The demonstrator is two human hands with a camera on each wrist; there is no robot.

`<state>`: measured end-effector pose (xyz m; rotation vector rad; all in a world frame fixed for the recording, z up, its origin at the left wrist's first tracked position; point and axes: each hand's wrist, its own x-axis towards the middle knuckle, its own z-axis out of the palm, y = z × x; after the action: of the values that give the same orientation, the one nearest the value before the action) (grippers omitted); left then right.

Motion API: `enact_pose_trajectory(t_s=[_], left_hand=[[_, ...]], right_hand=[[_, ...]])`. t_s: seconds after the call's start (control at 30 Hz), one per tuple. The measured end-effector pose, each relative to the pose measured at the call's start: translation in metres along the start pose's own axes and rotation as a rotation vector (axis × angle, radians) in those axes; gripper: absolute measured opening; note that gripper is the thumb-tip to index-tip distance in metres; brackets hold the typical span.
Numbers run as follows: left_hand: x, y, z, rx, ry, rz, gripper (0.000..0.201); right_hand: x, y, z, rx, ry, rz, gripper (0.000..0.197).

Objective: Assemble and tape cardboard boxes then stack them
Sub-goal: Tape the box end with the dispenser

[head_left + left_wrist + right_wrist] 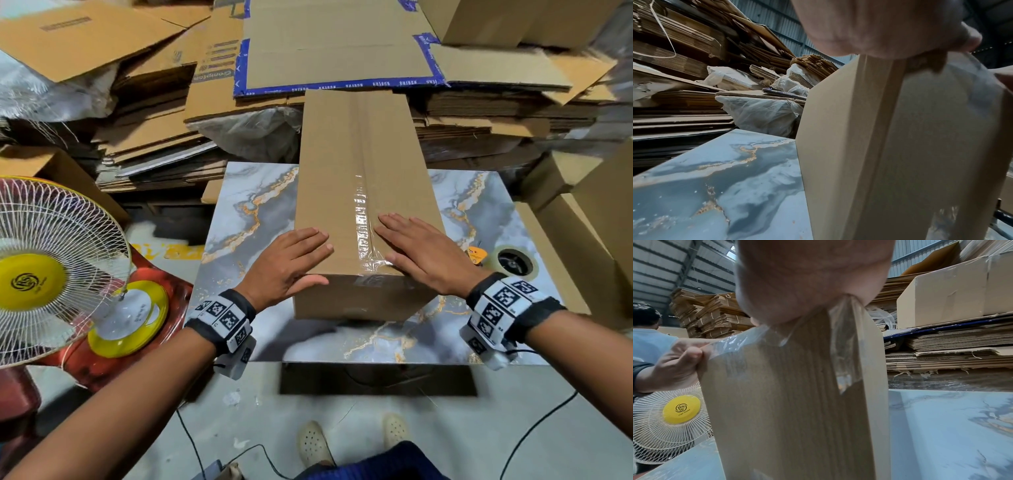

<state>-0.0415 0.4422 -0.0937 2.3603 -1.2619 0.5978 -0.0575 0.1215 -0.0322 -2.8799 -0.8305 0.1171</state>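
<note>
A long brown cardboard box (363, 164) lies lengthwise on the marble-patterned table (246, 212), with clear tape (363, 219) running along its top seam and down over the near end. My left hand (294, 257) lies flat on the top at the near left corner, fingers straight, thumb down on the near face. My right hand (418, 246) presses flat on the top just right of the seam. In the left wrist view my palm (879, 27) rests on the box (838, 146). In the right wrist view my palm (807, 280) covers the wrinkled tape (844, 345).
A tape roll (513, 263) and an orange cutter (478, 255) lie on the table to the right. A white fan (44, 270) stands at the left. Flattened cardboard stacks (335, 51) fill the back, made-up boxes (582, 222) the right. Another person (647, 331) stands beyond the fan.
</note>
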Motion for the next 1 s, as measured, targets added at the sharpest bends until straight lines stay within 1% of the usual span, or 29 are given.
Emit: enact_pose_trajectory(t_s=[0.2, 0.23, 0.3, 0.4, 0.47, 0.53, 0.63, 0.77, 0.9, 1.0], left_hand=[[-0.002, 0.000, -0.007, -0.021, -0.076, 0.008, 0.072], [-0.002, 0.000, -0.009, -0.029, -0.101, 0.003, 0.072], [-0.003, 0.000, -0.014, -0.028, -0.145, 0.006, 0.064], [-0.001, -0.001, -0.018, -0.026, -0.173, 0.007, 0.056], [0.001, 0.000, -0.022, -0.079, -0.164, -0.033, 0.057], [0.005, 0.005, -0.029, -0.102, -0.159, -0.100, 0.065], [0.023, 0.027, -0.030, -0.012, -0.148, -0.195, 0.076], [0.047, 0.047, -0.007, 0.176, -0.151, -0.139, 0.076], [0.046, 0.045, 0.005, 0.270, -0.235, -0.158, 0.087], [0.046, 0.048, 0.006, 0.303, -0.284, -0.183, 0.095]], right_hand=[[-0.001, 0.000, 0.001, -0.019, 0.000, 0.002, 0.074], [-0.001, 0.000, 0.001, -0.019, -0.001, 0.003, 0.075], [-0.001, -0.001, 0.000, -0.020, -0.004, 0.005, 0.076], [0.000, -0.001, -0.001, -0.021, -0.007, 0.005, 0.078], [-0.001, -0.002, -0.001, -0.021, -0.008, 0.004, 0.078], [-0.001, -0.002, -0.002, -0.021, -0.006, 0.004, 0.077], [-0.001, -0.002, -0.001, -0.024, -0.006, 0.005, 0.078], [-0.001, -0.001, -0.001, -0.001, 0.001, -0.007, 0.088], [-0.003, 0.000, -0.001, 0.032, -0.006, -0.026, 0.093], [-0.007, -0.003, -0.001, -0.062, -0.021, -0.072, 0.090]])
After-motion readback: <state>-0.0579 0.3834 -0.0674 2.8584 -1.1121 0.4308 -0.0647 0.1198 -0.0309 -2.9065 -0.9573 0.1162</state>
